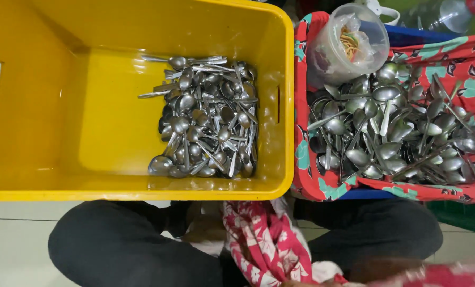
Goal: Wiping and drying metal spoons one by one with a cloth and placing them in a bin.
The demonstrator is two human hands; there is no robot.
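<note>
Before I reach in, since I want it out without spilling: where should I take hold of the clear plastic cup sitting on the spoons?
Probably take the clear plastic cup by its round rim and upper wall, coming from above. It leans at the near-left corner of the cloth-lined crate, mouth open upward, its base buried among the loose spoons, so the lower part is hard to reach. Neither hand is clearly in view.

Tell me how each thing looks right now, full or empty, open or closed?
Yellow bin: open, partly filled, spoons heaped at its right side.
Spoons in bin: piled loosely, mixed directions.
Cloth-lined crate: open, nearly full of spoons.
Spoons in crate: heaped, tangled.
Plastic tub: lidless, tilted, holding rubber bands.
Red floral cloth: crumpled on the lap.
Hands: too blurred to tell.
</note>
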